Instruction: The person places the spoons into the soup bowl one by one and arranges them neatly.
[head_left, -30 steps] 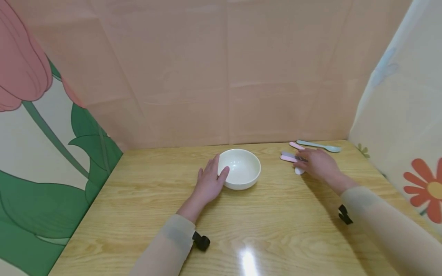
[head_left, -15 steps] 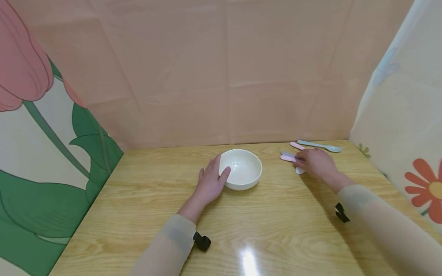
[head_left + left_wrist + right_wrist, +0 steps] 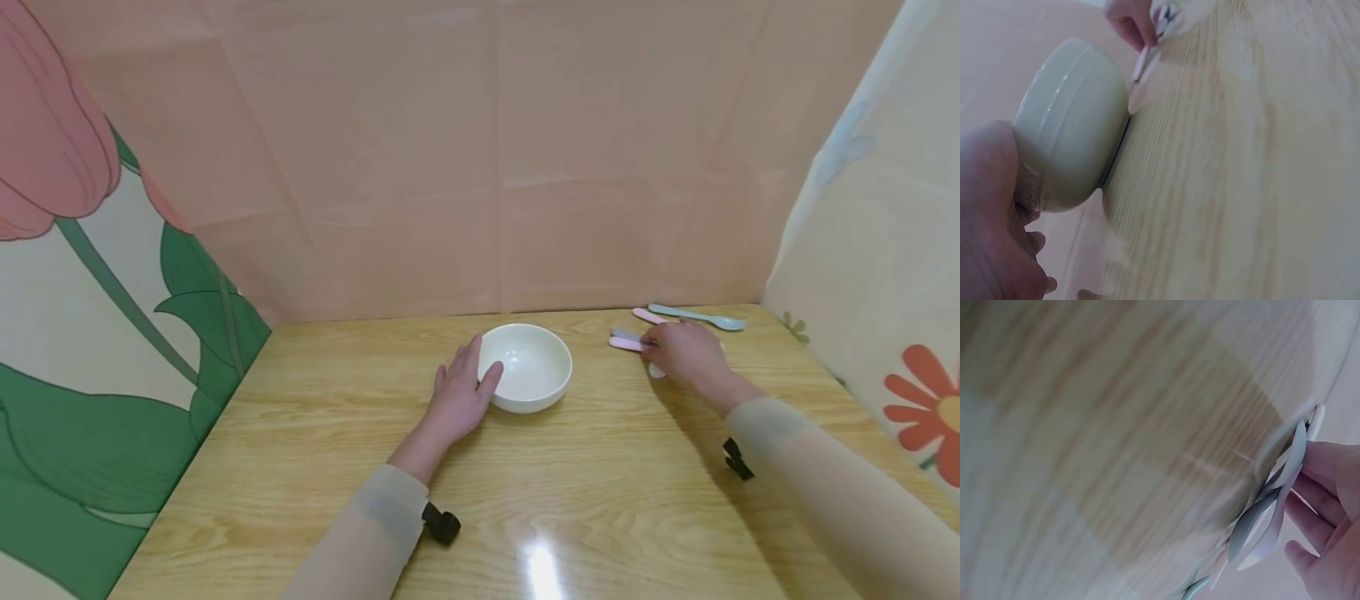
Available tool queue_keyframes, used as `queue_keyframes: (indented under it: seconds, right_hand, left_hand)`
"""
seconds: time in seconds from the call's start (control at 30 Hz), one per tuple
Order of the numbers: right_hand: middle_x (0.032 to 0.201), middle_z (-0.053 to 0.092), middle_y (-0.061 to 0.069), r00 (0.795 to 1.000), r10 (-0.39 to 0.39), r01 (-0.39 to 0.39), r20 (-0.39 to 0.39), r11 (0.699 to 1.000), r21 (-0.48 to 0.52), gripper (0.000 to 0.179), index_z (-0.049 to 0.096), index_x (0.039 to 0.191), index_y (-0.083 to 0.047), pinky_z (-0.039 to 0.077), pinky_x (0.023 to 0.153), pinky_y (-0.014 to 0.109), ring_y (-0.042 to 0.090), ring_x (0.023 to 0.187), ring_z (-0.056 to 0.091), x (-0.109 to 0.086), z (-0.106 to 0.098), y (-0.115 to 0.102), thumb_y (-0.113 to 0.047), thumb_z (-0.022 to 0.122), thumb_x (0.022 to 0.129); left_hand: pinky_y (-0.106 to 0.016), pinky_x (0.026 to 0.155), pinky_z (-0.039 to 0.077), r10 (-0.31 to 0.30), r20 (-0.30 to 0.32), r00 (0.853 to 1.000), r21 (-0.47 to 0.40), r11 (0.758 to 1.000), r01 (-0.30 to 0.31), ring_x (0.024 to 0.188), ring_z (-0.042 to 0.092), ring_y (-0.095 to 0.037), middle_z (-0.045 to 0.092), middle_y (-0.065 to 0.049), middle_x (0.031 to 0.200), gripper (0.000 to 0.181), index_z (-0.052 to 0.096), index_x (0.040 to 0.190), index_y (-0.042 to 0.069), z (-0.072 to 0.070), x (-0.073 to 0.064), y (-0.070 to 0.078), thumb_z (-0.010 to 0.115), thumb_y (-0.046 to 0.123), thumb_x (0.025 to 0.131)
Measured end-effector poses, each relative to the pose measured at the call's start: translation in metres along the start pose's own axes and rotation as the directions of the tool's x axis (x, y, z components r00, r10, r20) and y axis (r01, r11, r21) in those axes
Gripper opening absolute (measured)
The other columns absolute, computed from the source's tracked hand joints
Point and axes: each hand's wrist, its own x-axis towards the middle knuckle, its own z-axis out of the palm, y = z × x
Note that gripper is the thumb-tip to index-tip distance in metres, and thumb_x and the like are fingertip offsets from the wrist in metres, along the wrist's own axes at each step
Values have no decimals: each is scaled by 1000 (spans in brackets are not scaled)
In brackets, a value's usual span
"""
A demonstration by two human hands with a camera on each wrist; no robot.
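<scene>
A white bowl (image 3: pixel 536 398) stands upright at the back middle of a wooden table. My left hand (image 3: pixel 456 402) rests against its left side, fingers fairly straight and thumb at the near rim; the left wrist view shows the bowl's outer wall (image 3: pixel 1082 119). Toward the back right, my right hand (image 3: pixel 686 354) is over a bunch of spoons, with a pink handle (image 3: pixel 625 343) and a purple handle (image 3: pixel 624 334) sticking out leftward. Its fingertips pinch a pale spoon (image 3: pixel 1295 453) in the right wrist view, beside a dark grey spoon (image 3: pixel 1250 519). The hand hides part of the bunch.
A light blue spoon (image 3: pixel 697 317) lies behind the right hand, near another pink handle (image 3: pixel 647 316). Pink sheeting (image 3: pixel 390 167) rises at the table's back edge, and a flower-print sheet (image 3: pixel 885 250) borders the right side. Wood-grain tabletop (image 3: pixel 570 492) lies in front of both hands.
The right hand has shifted only slightly over the spoons, and the pale spoon end under it shows less. The left hand stays at the bowl.
</scene>
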Motion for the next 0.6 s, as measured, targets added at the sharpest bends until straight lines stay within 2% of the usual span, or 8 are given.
queue_keyframes:
  seconds: [0.2,0.27,0.4,0.5,0.6]
  right_hand:
    - [98,83,10,1000,-14,14,-4,1000,-24,13,85,108,-3,43,117,67,36,94,78,1,1,0,-13,79,101]
    - [97,83,9,1000,-12,12,-3,999,-33,13,85,108,-3,48,111,67,36,92,77,1,1,0,-13,79,101]
    - [100,82,12,1000,-6,6,-1,999,-39,15,85,111,-4,59,89,61,37,91,76,2,1,0,-12,76,103]
    - [101,82,13,1000,3,-3,-2,999,-33,16,85,112,-4,60,75,58,37,90,76,2,0,0,-12,74,102]
    - [100,82,12,1000,12,-12,-1,1000,-24,16,84,111,-4,59,70,56,37,89,76,2,0,1,-11,73,102]
  left_hand:
    - [-64,134,5,-8,7,1000,3,1000,8,169,14,-34,23,-13,182,82,12,179,14,0,1,0,30,63,117]
    - [-64,134,5,-8,4,1000,1,1000,8,169,15,-35,24,-13,182,81,13,179,13,0,1,0,30,63,117]
    - [-65,134,6,-8,1,1000,-3,1000,8,169,15,-35,24,-13,182,81,13,179,13,0,1,-1,31,62,117]
    - [-64,134,6,-9,0,1000,-8,1000,9,169,15,-35,24,-14,181,80,14,179,12,1,2,-1,32,61,117]
    - [-64,134,6,-7,-1,1000,-13,1000,7,169,15,-36,25,-16,181,80,15,178,11,1,1,-1,32,61,117]
